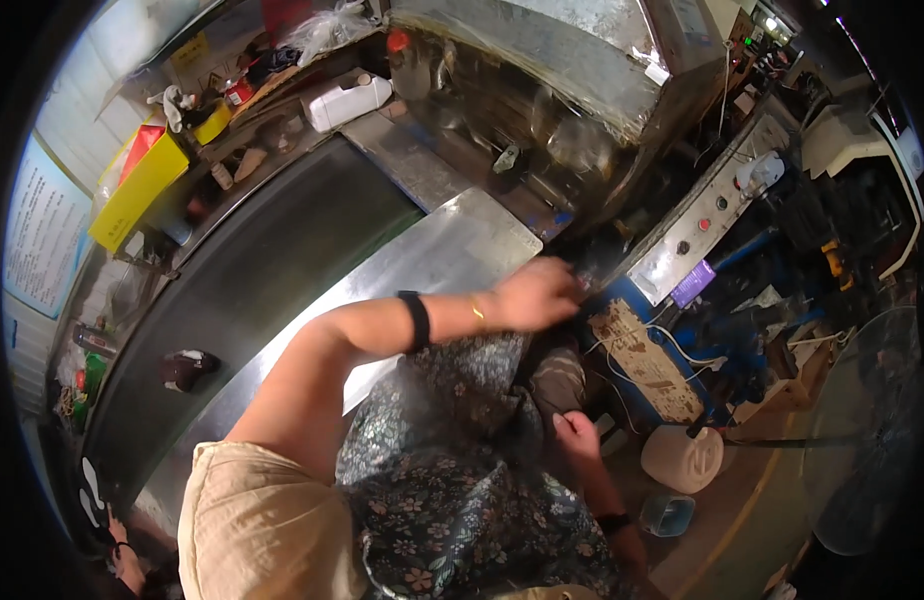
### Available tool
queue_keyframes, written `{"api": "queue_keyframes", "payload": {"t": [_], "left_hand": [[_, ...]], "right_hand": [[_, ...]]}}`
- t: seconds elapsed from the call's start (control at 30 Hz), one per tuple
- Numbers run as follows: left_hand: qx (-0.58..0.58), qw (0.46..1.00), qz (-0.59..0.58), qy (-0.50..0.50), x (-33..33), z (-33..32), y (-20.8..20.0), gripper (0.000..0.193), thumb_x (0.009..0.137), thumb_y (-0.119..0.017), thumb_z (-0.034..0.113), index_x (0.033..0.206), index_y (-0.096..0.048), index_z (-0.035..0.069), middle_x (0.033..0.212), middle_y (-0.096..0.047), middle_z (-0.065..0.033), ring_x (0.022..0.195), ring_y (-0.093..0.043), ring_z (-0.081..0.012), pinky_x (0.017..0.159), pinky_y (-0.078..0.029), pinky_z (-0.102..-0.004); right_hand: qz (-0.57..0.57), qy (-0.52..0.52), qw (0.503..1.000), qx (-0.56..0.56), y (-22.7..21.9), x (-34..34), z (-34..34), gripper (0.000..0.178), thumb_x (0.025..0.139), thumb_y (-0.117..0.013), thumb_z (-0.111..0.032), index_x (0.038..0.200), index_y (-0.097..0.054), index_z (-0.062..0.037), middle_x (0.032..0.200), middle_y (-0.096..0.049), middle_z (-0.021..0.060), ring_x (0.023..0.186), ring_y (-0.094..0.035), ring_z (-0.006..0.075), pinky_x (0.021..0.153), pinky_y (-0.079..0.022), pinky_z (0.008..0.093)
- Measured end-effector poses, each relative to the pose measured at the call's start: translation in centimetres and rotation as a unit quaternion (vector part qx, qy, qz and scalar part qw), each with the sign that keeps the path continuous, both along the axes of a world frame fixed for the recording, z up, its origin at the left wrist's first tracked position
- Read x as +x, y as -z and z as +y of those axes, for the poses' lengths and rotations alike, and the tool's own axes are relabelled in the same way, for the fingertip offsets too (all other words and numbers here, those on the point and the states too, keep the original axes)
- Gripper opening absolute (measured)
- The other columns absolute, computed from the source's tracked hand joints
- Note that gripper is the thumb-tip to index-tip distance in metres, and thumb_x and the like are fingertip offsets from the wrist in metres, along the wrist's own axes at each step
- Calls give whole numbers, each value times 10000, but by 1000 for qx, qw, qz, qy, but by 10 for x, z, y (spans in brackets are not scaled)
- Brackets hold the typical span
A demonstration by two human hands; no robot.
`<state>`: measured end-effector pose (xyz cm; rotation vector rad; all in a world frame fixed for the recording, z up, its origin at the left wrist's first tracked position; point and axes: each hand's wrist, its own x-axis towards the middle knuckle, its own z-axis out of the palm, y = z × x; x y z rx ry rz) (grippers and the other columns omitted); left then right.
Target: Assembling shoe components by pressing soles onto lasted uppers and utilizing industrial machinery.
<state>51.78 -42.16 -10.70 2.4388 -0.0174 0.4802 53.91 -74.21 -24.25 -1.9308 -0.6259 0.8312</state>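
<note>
My left hand (535, 293) is stretched forward across my body to the near corner of the steel plate (452, 255), which serves as my reference point. The fingers are curled downward at the plate's right edge, where it meets the dark gap before the control panel (704, 228). Whether they grip anything I cannot tell; the fingertips are blurred and sit in shadow. A black band (416, 320) and a thin gold bracelet (477, 311) circle that forearm, on my side of the plate.

My right hand (578, 436) lies low, well below the plate and close against my floral apron (452, 480). Its fingers are loosely bent, narrow, resting on the dark cloth of my lap; nothing is visibly held in them. A dark wristband (614, 521) shows further down that arm.

To the left of the plate runs a dark conveyor belt (272, 260). A single dark shoe piece (187, 368) lies on it, well apart from the plate and from both hands. Far beyond the belt, away from the plate, stand a yellow box (137, 185) and a white plastic jug (350, 102).

Behind the plate rises a large foil-wrapped metal housing (562, 50). Right of the plate, the grey control panel carries round buttons. Below the panel, and nearer to me than the plate, sits a worn, rust-stained board (642, 360) with white cables across it. A white canister (682, 458) stands on the floor below that, beside a small blue tub (667, 514).

Another person's hand (122, 560) shows at the lower left, well away from the plate.
</note>
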Motion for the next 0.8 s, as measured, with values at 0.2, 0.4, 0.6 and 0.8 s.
{"api": "queue_keyframes", "payload": {"t": [0.2, 0.4, 0.6, 0.8], "left_hand": [[171, 952, 78, -242, -62, 166, 126, 663, 908, -567, 428, 1379, -451, -24, 1466, -415, -219, 1393, -349, -361, 1166, -254, -442], [129, 959, 76, -242, -54, 169, 122, 631, 890, -588, 411, 1348, -495, -14, 1441, -460, -193, 1369, -399, -337, 1151, -290, -440], [114, 957, 97, -247, -59, 171, 124, 630, 899, -566, 429, 1357, -496, 2, 1458, -448, -173, 1379, -390, -322, 1156, -283, -434], [115, 959, 95, -243, -66, 175, 129, 653, 900, -554, 436, 1377, -467, -3, 1458, -443, -183, 1381, -384, -325, 1160, -270, -437]], "right_hand": [[-90, -98, 975, 179, -73, 78, 203, 348, 899, -696, -178, 1160, -581, 20, 1013, -662, 124, 904, -636, 174, 773, -514, 302], [-141, -66, 988, 18, -8, 186, 463, 1061, 733, -780, -516, 1486, -260, 21, 1430, -418, 297, 1325, -447, 375, 1080, -379, 427], [-194, 150, 956, -164, 12, 188, 595, 1204, 629, -830, -496, 1495, -166, 11, 1468, -350, 295, 1317, -433, 414, 1081, -386, 462], [176, 82, 969, 152, -18, 219, 532, 405, 759, -770, -250, 1051, -626, -9, 965, -677, 111, 878, -666, 259, 816, -537, 384]]}}
